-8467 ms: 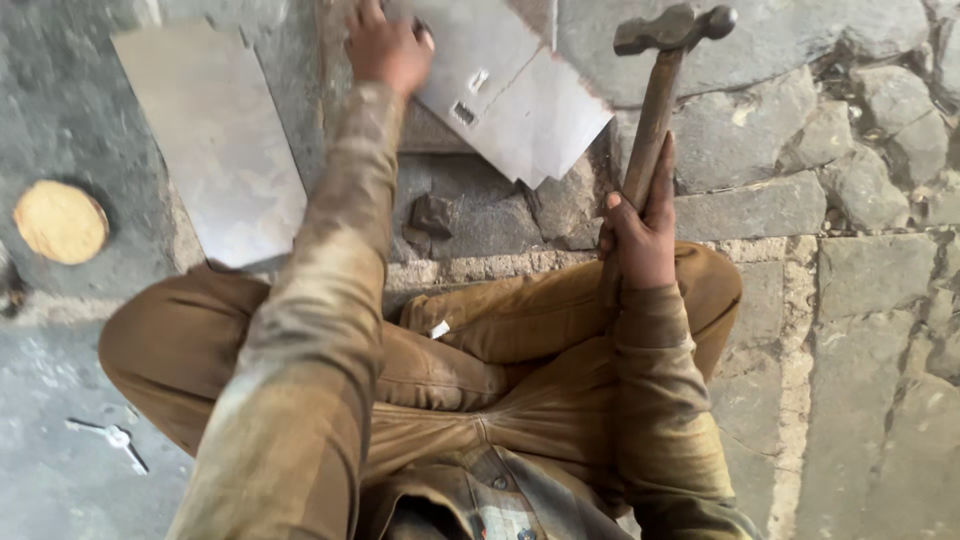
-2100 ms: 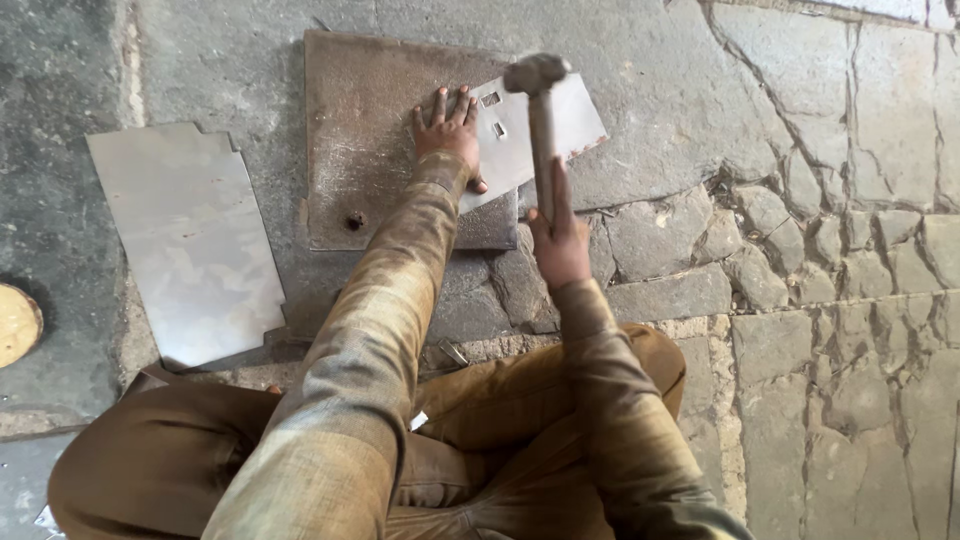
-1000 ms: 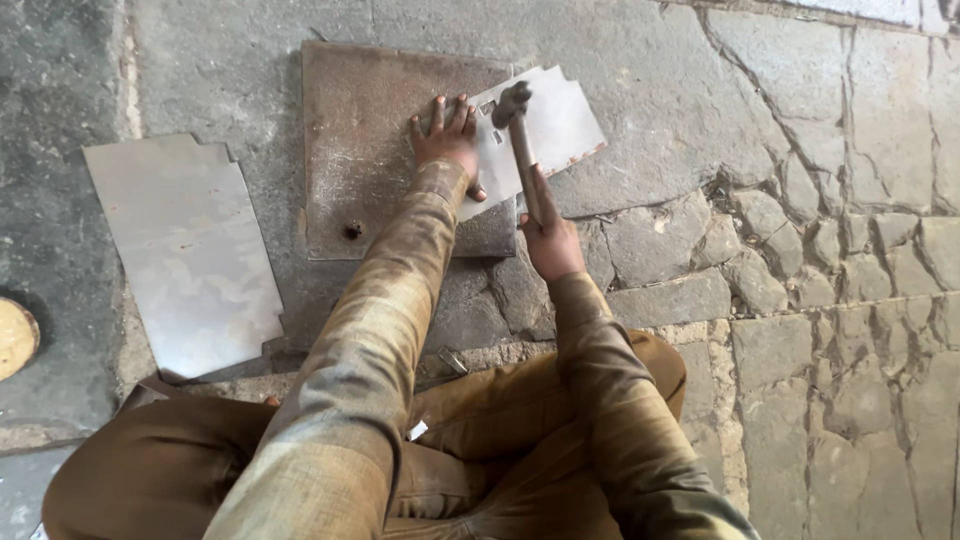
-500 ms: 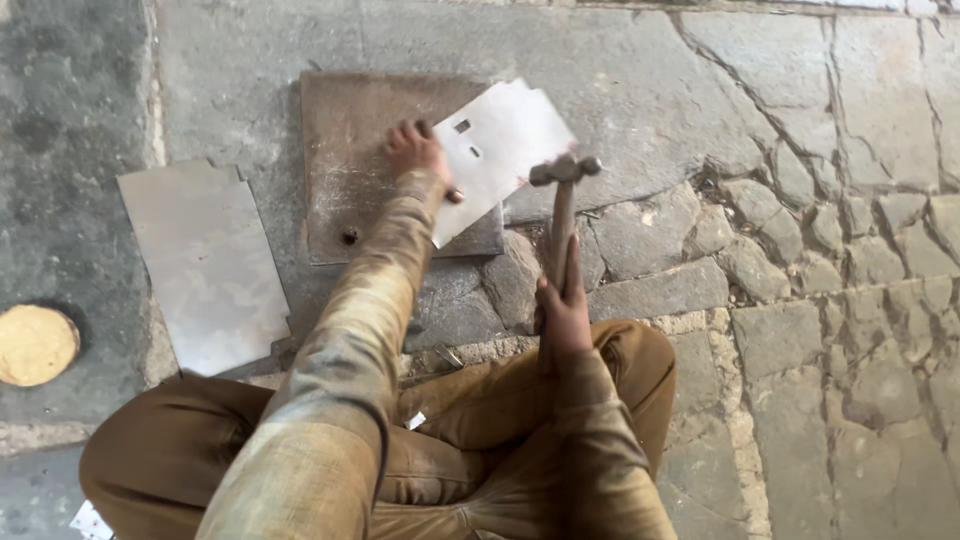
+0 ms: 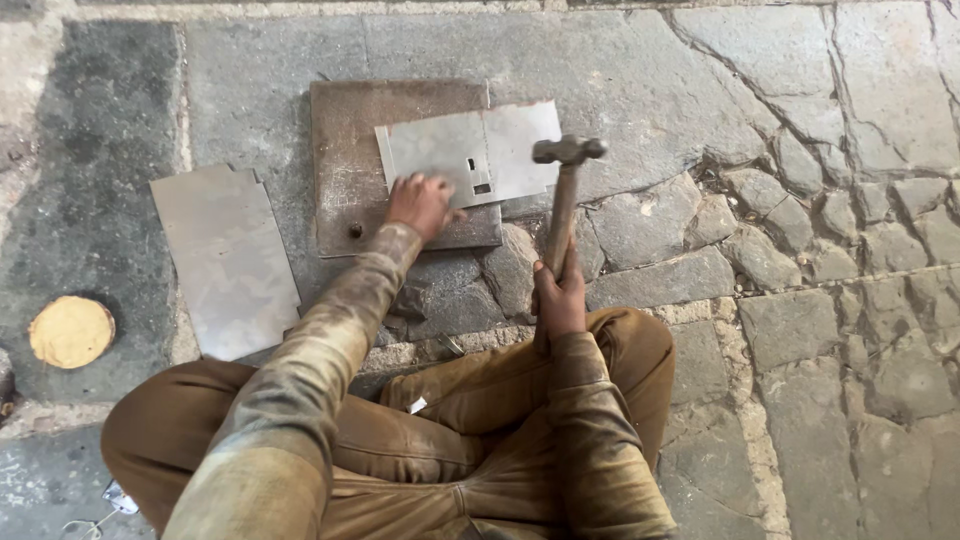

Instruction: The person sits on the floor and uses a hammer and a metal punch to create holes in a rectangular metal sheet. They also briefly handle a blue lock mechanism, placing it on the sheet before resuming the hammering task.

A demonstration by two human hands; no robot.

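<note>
A worker sits cross-legged on a cracked stone floor [image 5: 830, 200], a rusty steel plate [image 5: 350, 150] before them. On it lies a thin metal sheet [image 5: 450, 155] — pressed flat by the left hand [image 5: 420, 205], fingers spread. The right hand [image 5: 560, 300] wraps closed around a hammer [image 5: 565, 190] — raised, head beside the sheet's edge.

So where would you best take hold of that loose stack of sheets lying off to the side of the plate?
Probably at the near short edge of the stack of metal sheets, coming from the person's side with the left hand. The stack lies flat on the stone floor, so fingers must hook under an edge; the near end points toward the knee and nothing lies against it.
</note>
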